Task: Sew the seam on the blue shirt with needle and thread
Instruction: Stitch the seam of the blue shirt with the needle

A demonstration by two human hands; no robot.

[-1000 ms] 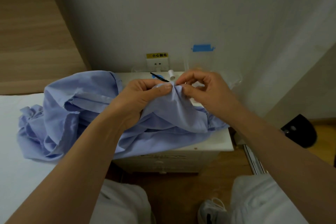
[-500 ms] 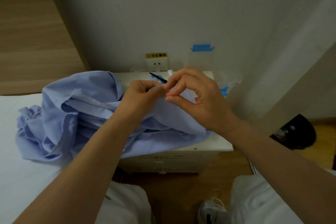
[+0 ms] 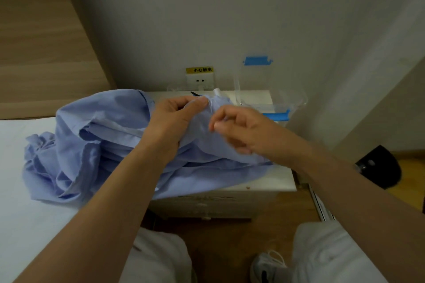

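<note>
The blue shirt lies crumpled across the white bed and the nightstand. My left hand grips a raised fold of the shirt, pinching it between thumb and fingers at the top. My right hand hovers just right of that fold, above the cloth. Its thumb and forefinger are pinched together as on a needle, which is too thin to make out. A white thread spool stands behind the fold.
The white nightstand carries a clear plastic box with blue latches at the back right. A black thin tool lies near a wall socket. The bed sheet spreads left; a black object sits on the floor at right.
My right hand has drawn away from the fold, down and to the right, with its fingertips still pinched. My left hand keeps its grip on the fold.
</note>
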